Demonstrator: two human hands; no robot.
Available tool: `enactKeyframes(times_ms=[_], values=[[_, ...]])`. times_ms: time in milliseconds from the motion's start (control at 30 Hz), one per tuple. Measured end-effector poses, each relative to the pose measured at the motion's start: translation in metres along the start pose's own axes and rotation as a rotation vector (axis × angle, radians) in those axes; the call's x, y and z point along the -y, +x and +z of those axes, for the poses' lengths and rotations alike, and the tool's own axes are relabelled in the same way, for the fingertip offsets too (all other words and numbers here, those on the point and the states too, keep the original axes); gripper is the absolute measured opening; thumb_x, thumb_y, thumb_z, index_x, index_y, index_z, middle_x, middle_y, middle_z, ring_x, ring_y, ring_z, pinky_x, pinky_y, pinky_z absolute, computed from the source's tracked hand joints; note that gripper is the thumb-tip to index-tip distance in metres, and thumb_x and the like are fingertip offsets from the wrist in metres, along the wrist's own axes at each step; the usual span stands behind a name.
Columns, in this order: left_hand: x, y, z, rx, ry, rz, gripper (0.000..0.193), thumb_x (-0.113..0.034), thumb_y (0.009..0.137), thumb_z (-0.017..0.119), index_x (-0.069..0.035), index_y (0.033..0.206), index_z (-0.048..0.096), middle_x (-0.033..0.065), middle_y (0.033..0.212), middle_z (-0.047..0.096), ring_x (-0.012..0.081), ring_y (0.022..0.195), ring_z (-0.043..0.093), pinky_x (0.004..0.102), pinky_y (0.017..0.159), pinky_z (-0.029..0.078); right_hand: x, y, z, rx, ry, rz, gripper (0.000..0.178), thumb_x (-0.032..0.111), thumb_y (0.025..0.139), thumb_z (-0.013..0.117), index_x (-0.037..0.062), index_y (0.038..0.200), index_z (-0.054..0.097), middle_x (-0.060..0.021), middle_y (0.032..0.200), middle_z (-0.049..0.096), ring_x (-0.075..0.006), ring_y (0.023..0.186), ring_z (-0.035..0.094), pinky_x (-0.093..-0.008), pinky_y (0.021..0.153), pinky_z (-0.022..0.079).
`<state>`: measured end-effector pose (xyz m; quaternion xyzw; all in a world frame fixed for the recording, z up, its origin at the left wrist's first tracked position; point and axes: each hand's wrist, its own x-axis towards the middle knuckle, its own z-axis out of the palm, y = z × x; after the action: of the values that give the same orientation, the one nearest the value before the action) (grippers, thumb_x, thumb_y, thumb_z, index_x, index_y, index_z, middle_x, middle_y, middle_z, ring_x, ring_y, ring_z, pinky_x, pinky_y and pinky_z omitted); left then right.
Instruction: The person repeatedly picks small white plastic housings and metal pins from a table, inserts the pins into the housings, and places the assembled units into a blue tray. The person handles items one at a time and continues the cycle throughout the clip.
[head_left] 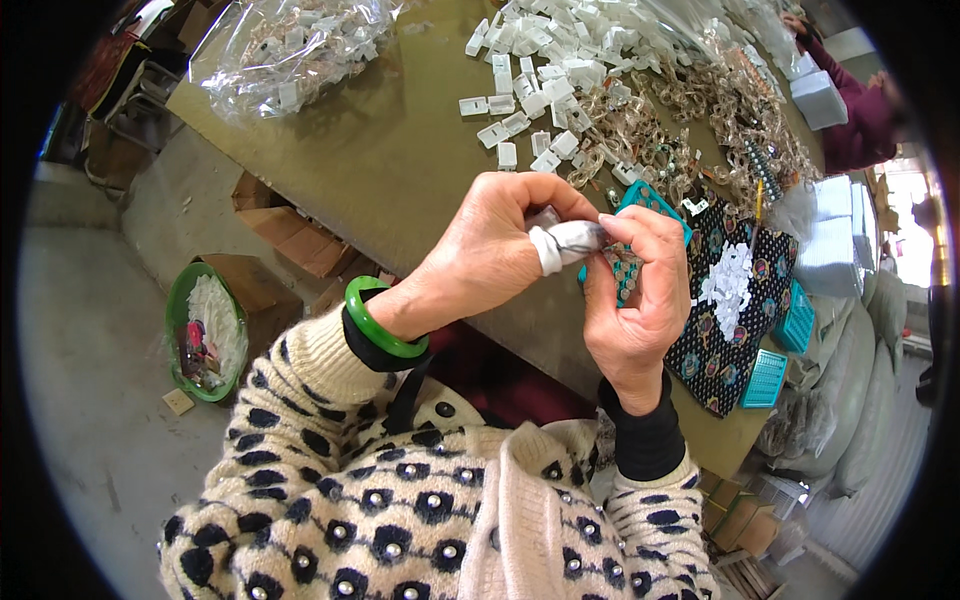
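My left hand (500,225) is closed, its thumb wrapped in a white and grey finger cover (572,246). Thumb and fingers of my right hand (640,290) pinch together right at that thumb's tip. Whatever the two hands hold between them is too small or too hidden to name; a pale edge shows behind the left thumb. Below and behind the right hand lies a teal tray (648,198) with small round pieces in it, partly covered by the fingers. A dark patterned cloth (700,375) to its right carries a heap of small white pieces (730,285).
Small white plastic boxes (560,95) lie heaped across the table (370,180), beside a tangle of clear-wrapped pieces (640,125). A clear bag (290,60) sits far left. Teal trays (764,380) edge the right side. A green basket (180,340) stands on the floor; another person's sleeve (860,125) shows far right.
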<state>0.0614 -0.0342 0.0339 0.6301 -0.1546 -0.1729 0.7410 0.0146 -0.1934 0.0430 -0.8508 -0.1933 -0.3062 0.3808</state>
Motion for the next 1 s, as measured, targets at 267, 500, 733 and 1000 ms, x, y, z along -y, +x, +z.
enactKeyframes(times_ms=[267, 500, 733, 1000], values=[[0.017, -0.024, 0.000, -0.108, -0.326, 0.006, 0.022, -0.008, 0.084, 0.075, 0.001, 0.104, 0.069, 0.0040, 0.096, 0.069, 0.0046, 0.077, 0.060, 0.0180, 0.065, 0.049, 0.010, -0.014, 0.002, 0.063, -0.072, 0.169, 0.037, -0.005, 0.079, 0.070, 0.0020, 0.113, 0.059, -0.0077, 0.091, 0.063, -0.0203, 0.078, 0.060, -0.0326, 0.073, 0.048], [0.010, -0.033, -0.001, -0.121, -0.089, 0.027, 0.029, -0.009, 0.086, 0.073, 0.002, 0.113, 0.068, 0.0024, 0.093, 0.068, 0.0042, 0.075, 0.058, 0.0180, 0.063, 0.046, 0.013, -0.019, 0.002, 0.091, -0.190, 0.057, 0.024, 0.001, 0.078, 0.074, 0.0039, 0.098, 0.062, -0.0070, 0.075, 0.057, -0.0249, 0.067, 0.055, -0.0367, 0.068, 0.043], [0.007, -0.038, -0.008, -0.009, -0.306, -0.286, 0.023, -0.015, 0.089, 0.072, 0.000, 0.106, 0.069, 0.0013, 0.083, 0.066, 0.0043, 0.064, 0.054, 0.0188, 0.056, 0.042, 0.006, -0.021, 0.000, 0.120, -0.218, -0.167, 0.021, -0.003, 0.075, 0.074, 0.0030, 0.092, 0.063, -0.0076, 0.075, 0.056, -0.0259, 0.066, 0.054, -0.0385, 0.067, 0.043], [0.024, -0.049, 0.001, -0.047, -0.801, -0.299, 0.021, -0.017, 0.089, 0.072, -0.003, 0.103, 0.065, 0.0033, 0.083, 0.064, 0.0068, 0.069, 0.057, 0.0205, 0.055, 0.043, 0.012, -0.024, 0.001, 0.108, -0.023, 0.073, 0.021, -0.011, 0.072, 0.071, 0.0029, 0.087, 0.064, -0.0068, 0.070, 0.057, -0.0241, 0.062, 0.054, -0.0333, 0.059, 0.044]])
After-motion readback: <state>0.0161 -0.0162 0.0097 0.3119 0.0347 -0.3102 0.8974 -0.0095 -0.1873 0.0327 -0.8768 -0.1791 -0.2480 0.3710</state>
